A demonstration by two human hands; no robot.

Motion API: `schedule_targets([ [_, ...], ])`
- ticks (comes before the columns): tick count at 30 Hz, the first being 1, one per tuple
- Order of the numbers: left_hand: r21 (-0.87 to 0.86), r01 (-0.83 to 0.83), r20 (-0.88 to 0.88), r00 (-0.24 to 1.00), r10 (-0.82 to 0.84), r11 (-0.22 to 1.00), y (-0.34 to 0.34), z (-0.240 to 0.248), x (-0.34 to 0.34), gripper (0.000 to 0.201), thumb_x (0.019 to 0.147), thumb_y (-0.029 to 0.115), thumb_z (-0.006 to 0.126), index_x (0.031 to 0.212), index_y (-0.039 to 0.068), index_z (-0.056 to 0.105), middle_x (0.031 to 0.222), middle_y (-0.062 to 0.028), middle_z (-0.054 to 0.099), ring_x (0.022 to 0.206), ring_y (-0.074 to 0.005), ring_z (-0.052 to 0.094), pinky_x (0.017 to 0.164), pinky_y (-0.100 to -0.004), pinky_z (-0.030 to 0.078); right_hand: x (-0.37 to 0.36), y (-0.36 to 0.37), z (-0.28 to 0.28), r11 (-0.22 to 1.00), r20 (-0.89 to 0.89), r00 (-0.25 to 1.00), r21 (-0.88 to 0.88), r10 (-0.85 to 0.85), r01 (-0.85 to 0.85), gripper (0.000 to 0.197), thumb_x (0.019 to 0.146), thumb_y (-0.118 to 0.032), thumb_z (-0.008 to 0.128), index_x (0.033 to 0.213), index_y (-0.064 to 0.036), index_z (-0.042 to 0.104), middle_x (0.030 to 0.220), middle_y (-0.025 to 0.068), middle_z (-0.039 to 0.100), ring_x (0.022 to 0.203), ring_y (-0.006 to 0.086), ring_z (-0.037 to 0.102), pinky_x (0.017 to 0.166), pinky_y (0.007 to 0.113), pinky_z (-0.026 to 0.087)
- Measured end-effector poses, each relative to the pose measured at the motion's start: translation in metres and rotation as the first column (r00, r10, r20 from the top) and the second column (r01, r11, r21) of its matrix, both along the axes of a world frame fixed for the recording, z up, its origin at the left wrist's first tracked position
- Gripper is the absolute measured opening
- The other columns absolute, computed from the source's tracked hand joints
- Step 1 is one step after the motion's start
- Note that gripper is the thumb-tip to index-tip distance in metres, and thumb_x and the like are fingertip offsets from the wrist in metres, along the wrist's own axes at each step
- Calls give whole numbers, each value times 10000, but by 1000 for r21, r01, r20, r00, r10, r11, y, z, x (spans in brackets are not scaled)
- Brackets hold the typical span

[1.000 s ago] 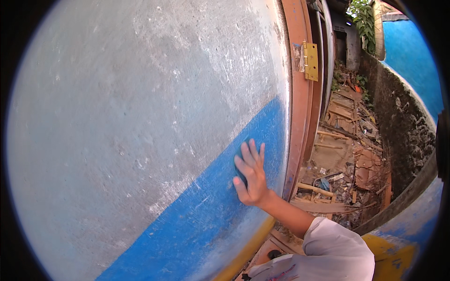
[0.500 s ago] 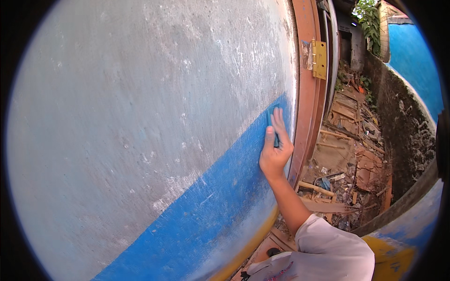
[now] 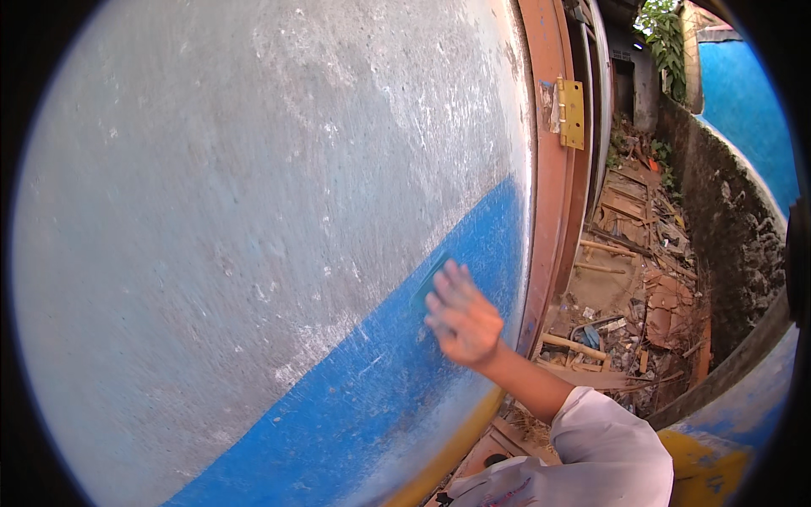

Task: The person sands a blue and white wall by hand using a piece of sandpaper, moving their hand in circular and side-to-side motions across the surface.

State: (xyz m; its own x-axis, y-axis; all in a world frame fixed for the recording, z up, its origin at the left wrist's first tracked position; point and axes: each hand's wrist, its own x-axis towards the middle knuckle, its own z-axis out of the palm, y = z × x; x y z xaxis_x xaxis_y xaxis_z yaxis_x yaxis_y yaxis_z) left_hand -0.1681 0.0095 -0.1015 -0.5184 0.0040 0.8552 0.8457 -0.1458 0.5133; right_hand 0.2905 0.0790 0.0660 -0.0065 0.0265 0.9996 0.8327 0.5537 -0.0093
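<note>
My right hand (image 3: 467, 328) presses a flat teal piece of sandpaper (image 3: 426, 286) against the wall, fingers laid over it and slightly blurred. It rests on the upper edge of a blue painted band (image 3: 338, 406), where the blue meets the grey part of the wall (image 3: 211, 211). Pale scuffs and white patches mark the grey surface, mostly along this border and toward the upper right. My right forearm comes in from the lower right, out of a light short sleeve. My left hand does not show.
A reddish-brown door frame (image 3: 547, 190) with a brass hinge (image 3: 572, 114) borders the wall on the right. Beyond it, wood scraps and rubble (image 3: 625, 253) cover a narrow passage beside a rough dark wall (image 3: 718, 228). A yellow strip (image 3: 456, 444) runs below the blue band.
My right hand has slid down and left along the blue band's upper edge, away from the door frame, with the sandpaper under its fingers. The hand has tilted to the left.
</note>
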Motion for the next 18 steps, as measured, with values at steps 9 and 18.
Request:
schedule_targets([
  [9, -6, -28, 15, 999, 28, 1000, -1, 5, 3, 867, 988, 517, 414, 1492, -94, 64, 1556, -306, 62, 1437, -433, 114, 1156, -546, 123, -18, 5, -4, 1000, -234, 972, 7, -22, 24, 222, 890, -54, 642, 1087, 42, 681, 1287, 253, 567, 1267, 394, 492, 1063, 464, 405],
  [18, -18, -42, 24, 999, 42, 999, -1, 11, 13, 901, 973, 544, 431, 1493, -93, 64, 1561, -297, 59, 1442, -421, 108, 1157, -542, 121, -34, -3, 4, 999, -170, 984, -12, 49, -52, 252, 849, -32, 677, 1088, 48, 672, 1266, 239, 592, 1262, 391, 506, 1049, 454, 426],
])
